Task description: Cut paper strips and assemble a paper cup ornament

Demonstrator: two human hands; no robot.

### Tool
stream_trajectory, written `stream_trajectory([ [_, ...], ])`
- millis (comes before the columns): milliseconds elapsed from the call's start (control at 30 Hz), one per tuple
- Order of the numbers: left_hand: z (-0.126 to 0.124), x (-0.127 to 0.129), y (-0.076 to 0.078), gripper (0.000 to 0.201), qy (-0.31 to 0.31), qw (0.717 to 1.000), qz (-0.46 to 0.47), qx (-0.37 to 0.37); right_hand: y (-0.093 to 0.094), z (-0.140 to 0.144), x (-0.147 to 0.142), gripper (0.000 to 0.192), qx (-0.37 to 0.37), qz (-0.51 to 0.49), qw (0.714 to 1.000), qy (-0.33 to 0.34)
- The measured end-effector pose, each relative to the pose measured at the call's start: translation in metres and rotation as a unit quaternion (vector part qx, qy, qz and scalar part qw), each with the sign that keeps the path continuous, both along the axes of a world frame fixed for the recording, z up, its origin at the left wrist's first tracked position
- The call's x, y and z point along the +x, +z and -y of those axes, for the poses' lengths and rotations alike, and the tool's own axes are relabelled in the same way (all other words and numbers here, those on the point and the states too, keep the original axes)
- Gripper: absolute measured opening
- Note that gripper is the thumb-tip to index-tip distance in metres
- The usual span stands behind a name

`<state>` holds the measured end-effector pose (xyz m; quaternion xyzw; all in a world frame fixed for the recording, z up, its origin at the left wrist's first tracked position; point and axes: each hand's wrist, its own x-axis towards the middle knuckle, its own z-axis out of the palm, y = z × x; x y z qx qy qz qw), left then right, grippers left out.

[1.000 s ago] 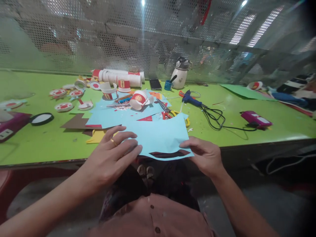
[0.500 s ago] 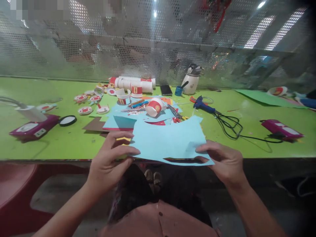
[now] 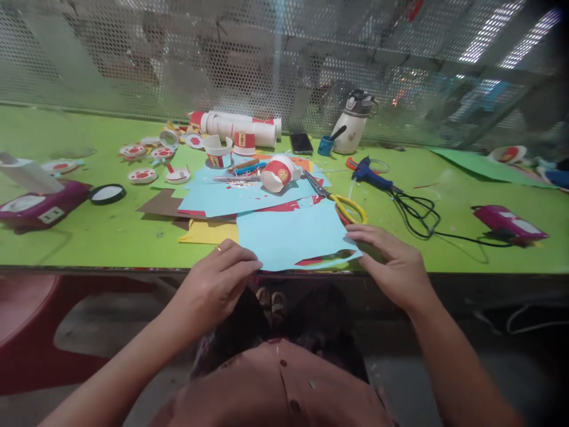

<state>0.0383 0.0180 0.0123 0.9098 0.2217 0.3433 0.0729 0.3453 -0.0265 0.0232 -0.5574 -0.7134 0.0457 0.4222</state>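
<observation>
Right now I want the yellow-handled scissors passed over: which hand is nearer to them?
Right. The right hand lies just in front of the scissors, by their handles; the left hand is across the blue paper, farther away.

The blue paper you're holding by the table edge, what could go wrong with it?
The blue paper hangs a little over the edge of the green table, held by the left hand and right hand, so it might slip off. The open scissors lie right beside the right hand and could nick it. The glue gun cord could snag.
</observation>
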Motion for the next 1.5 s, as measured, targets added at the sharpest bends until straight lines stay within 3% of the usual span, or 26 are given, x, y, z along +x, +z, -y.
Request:
stream_trajectory([
  [133,0.002,0.003,0.004,0.022,0.009,1.0,-0.012,-0.015,0.011,0.021,-0.018,0.024,0.028,0.047,0.998,-0.023],
  [233,0.003,0.004,0.003,0.019,0.02,1.0,-0.004,-0.015,0.013,0.031,-0.044,0.024,0.021,0.058,0.997,0.055],
  [300,0.004,0.003,0.002,0.018,0.025,1.0,0.005,-0.018,0.012,0.029,-0.06,0.023,0.005,0.08,0.992,0.1],
  [467,0.007,0.001,0.002,0.013,0.049,0.998,0.008,-0.03,0.013,0.009,-0.079,0.018,-0.022,0.159,0.981,0.113],
  [667,0.002,0.0,0.007,0.006,0.077,0.993,-0.002,-0.084,0.013,-0.011,-0.081,0.016,-0.055,0.172,0.971,0.159],
  [867,-0.006,0.001,0.018,0.021,0.091,0.982,-0.073,-0.151,0.019,-0.026,-0.077,0.016,-0.081,0.15,0.967,0.191],
  [1133,-0.006,0.01,0.024,0.023,0.15,0.968,-0.14,-0.145,0.029,-0.042,-0.079,0.012,-0.158,0.223,0.945,0.181],
  [1500,-0.006,0.012,0.028,0.02,0.158,0.968,-0.15,-0.122,0.025,-0.045,-0.08,0.007,-0.16,0.22,0.949,0.161],
])
